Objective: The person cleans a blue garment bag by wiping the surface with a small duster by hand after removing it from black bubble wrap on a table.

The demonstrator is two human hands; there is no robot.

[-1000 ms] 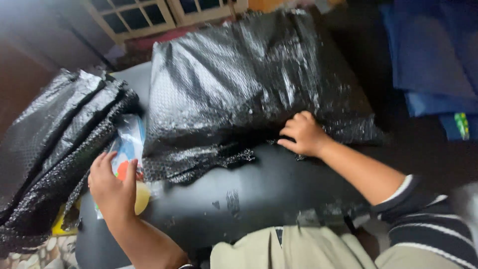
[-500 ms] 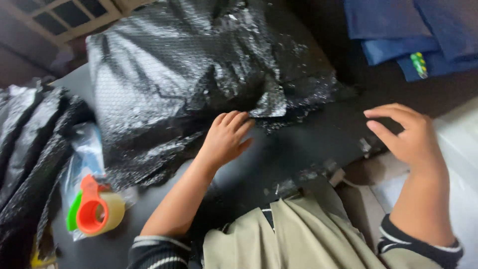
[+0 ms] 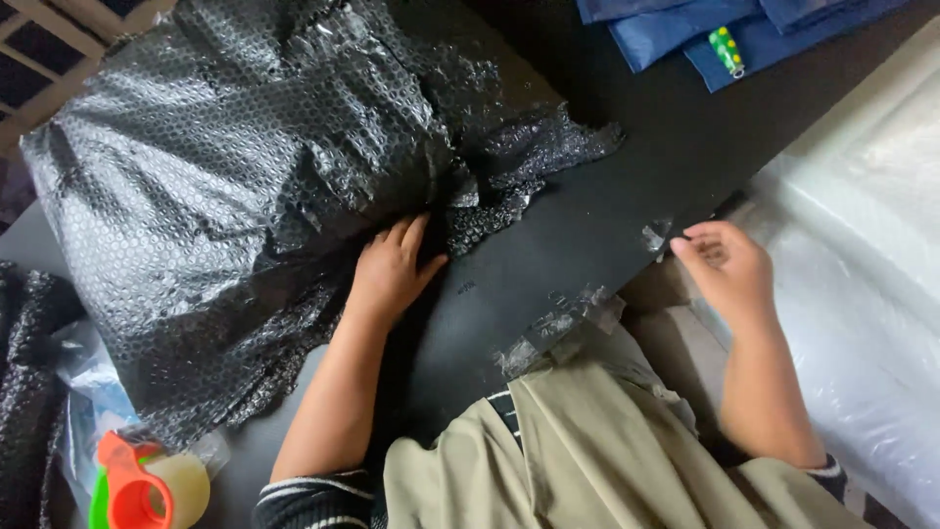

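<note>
A big bundle of black bubble wrap (image 3: 225,196) lies across the black table (image 3: 587,245). My left hand (image 3: 392,269) rests flat on the bundle's near edge, palm down and fingers pointing away from me. At the table's near right edge, my right hand (image 3: 729,269) has curled fingers with the tips beside a small piece of clear tape (image 3: 656,235) stuck to that edge. Whether those fingers pinch the tape is hidden. More crumpled clear tape (image 3: 558,323) clings to the edge between my hands.
An orange and green tape dispenser (image 3: 137,490) with a pale roll sits at the near left, by a clear plastic bag (image 3: 88,392) and more black bubble wrap (image 3: 29,392). Folded blue cloth (image 3: 685,39) lies at the far right. White plastic-covered padding (image 3: 862,245) fills the right side.
My left hand left the tape dispenser and settled on the bundle's near edge. My right hand let go of the bundle and came to the table's right edge by the tape.
</note>
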